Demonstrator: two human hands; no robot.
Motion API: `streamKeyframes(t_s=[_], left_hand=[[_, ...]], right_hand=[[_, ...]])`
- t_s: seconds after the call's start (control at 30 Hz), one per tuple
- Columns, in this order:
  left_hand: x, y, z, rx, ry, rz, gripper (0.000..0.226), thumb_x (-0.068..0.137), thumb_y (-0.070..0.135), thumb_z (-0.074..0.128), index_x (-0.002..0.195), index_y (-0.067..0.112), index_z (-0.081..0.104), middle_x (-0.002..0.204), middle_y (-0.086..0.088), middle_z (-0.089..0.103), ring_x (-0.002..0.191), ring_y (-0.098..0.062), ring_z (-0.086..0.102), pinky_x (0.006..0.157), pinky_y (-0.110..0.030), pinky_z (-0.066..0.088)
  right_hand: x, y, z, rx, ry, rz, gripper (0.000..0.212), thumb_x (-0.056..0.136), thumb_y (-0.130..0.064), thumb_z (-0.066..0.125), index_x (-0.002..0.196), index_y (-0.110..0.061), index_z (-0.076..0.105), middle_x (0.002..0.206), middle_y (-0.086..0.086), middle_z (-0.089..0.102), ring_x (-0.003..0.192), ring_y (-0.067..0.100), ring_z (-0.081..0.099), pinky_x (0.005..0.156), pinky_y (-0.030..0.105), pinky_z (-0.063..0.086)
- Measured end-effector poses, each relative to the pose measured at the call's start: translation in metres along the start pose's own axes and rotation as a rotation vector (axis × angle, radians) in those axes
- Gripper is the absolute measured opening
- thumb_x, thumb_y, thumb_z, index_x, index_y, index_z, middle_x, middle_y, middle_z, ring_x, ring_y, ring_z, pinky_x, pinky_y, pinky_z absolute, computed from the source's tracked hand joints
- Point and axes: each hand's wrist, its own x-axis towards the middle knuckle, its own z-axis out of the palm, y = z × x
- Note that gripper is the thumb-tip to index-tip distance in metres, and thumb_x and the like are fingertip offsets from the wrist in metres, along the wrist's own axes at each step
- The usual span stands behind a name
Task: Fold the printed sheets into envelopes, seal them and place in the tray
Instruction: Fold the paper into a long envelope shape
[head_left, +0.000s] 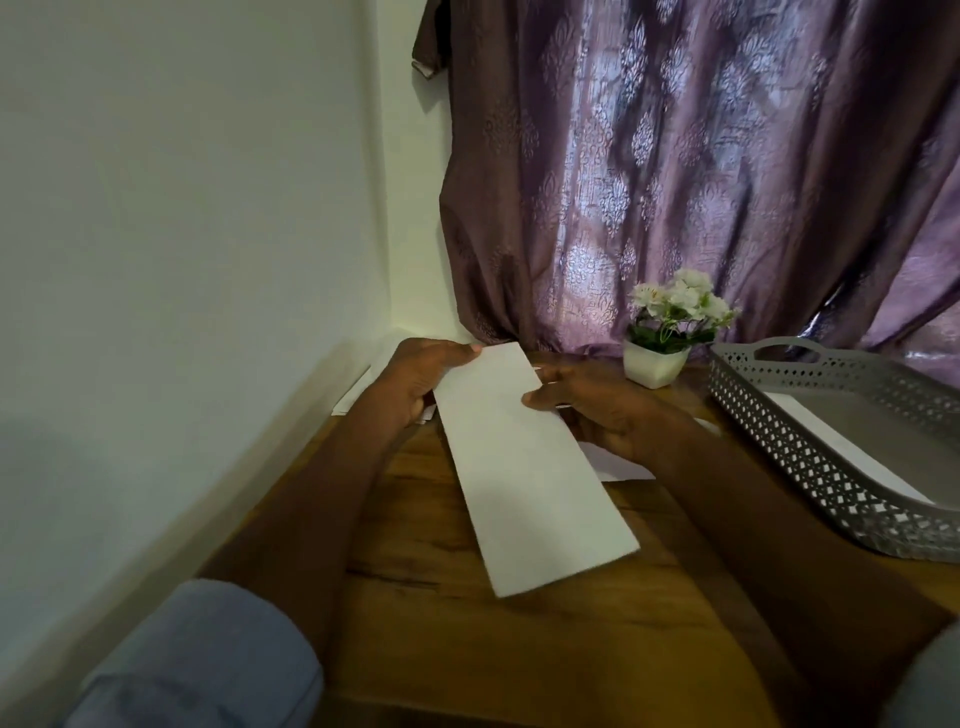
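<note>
Both hands pinch the far end of the folded sheet (524, 462): the left hand (415, 379) grips its far-left corner with curled fingers, and the right hand (587, 410) pinches the right edge just beside it. From them the sheet's long axis runs back toward the person, the near end unsupported over the wooden table (519, 649). The grey tray (810, 447) sits off to the right, nearer the right hand, so that hand looks better placed to carry across.

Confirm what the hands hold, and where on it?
Both hold one long white folded paper strip at its far end: left hand pinches the far-left corner, right hand grips the right edge.
</note>
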Motion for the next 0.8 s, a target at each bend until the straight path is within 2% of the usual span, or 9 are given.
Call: streamKeyframes(t_s=[0.07,0.13,0.2,0.3,0.4,0.53,0.6,0.67,0.8], left_hand=[[-0.002,0.002,-0.004,-0.082,0.052,-0.005,0.042,0.077,0.022,0.091,0.107,-0.004,0.076,0.103,-0.021,0.078,0.100,-0.042,0.074,0.094,-0.060,0.058],[-0.008,0.007,-0.006,-0.166,0.095,0.006,0.043,0.079,0.016,0.089,0.111,-0.008,0.073,0.109,-0.023,0.076,0.098,-0.038,0.074,0.092,-0.051,0.061],[-0.016,0.013,-0.005,-0.219,0.100,0.024,0.039,0.081,0.016,0.088,0.110,-0.006,0.073,0.111,-0.023,0.075,0.098,-0.036,0.072,0.092,-0.048,0.061],[-0.037,0.019,0.000,-0.122,0.103,0.117,0.020,0.085,0.018,0.084,0.097,0.004,0.077,0.103,-0.013,0.076,0.097,-0.031,0.072,0.086,-0.040,0.061],[-0.065,0.019,-0.003,0.036,0.094,0.279,0.017,0.090,0.014,0.078,0.107,0.011,0.077,0.092,0.002,0.076,0.078,-0.005,0.070,0.068,-0.019,0.057],[-0.113,0.014,-0.020,0.220,0.107,0.420,0.022,0.088,0.005,0.078,0.109,0.008,0.075,0.094,0.006,0.077,0.078,0.004,0.072,0.074,-0.011,0.055],[-0.139,0.008,-0.028,0.359,0.130,0.439,0.019,0.086,0.003,0.079,0.104,0.007,0.076,0.093,0.004,0.075,0.074,0.007,0.070,0.070,-0.006,0.052],[-0.163,-0.004,-0.036,0.467,0.123,0.436,0.013,0.083,0.005,0.083,0.094,0.010,0.076,0.088,0.000,0.075,0.072,0.001,0.069,0.070,-0.014,0.053],[-0.194,-0.034,-0.047,0.724,0.078,0.333,0.011,0.089,0.016,0.077,0.084,0.026,0.078,0.088,0.008,0.076,0.084,-0.017,0.070,0.078,-0.040,0.059]], right_hand=[[-0.014,-0.005,-0.003,-0.057,-0.035,0.020,0.042,0.082,-0.003,0.079,0.122,-0.003,0.070,0.117,0.015,0.075,0.110,0.035,0.072,0.104,0.052,0.052],[-0.034,-0.013,-0.006,-0.080,-0.068,0.058,0.037,0.086,-0.002,0.076,0.122,-0.002,0.070,0.116,0.015,0.076,0.108,0.034,0.072,0.102,0.050,0.054],[-0.057,-0.021,-0.010,-0.095,-0.095,0.061,0.034,0.087,-0.002,0.075,0.120,-0.005,0.071,0.111,0.013,0.077,0.101,0.030,0.075,0.092,0.045,0.059],[-0.089,-0.034,-0.018,-0.225,0.055,0.013,0.023,0.083,-0.005,0.080,0.105,-0.010,0.076,0.095,0.009,0.080,0.077,0.021,0.078,0.069,0.032,0.063],[-0.112,-0.048,-0.029,-0.485,0.200,-0.135,0.021,0.079,-0.014,0.085,0.099,-0.016,0.080,0.090,0.005,0.080,0.070,0.012,0.075,0.061,0.022,0.058],[-0.141,-0.056,-0.026,-0.834,0.246,-0.409,0.018,0.081,-0.017,0.084,0.099,-0.020,0.081,0.091,-0.006,0.078,0.075,0.003,0.071,0.074,0.027,0.059],[-0.156,-0.052,-0.014,-0.970,0.250,-0.504,0.023,0.083,-0.017,0.082,0.106,-0.021,0.080,0.094,-0.013,0.073,0.075,-0.003,0.064,0.075,0.014,0.054],[-0.171,-0.040,-0.002,-1.045,0.271,-0.525,0.028,0.085,-0.016,0.080,0.113,-0.022,0.078,0.097,-0.014,0.068,0.077,-0.002,0.059,0.072,0.005,0.046],[-0.192,-0.005,0.015,-1.128,0.205,-0.532,0.019,0.084,-0.023,0.079,0.102,-0.031,0.077,0.102,-0.012,0.073,0.088,0.007,0.065,0.081,0.031,0.054]])
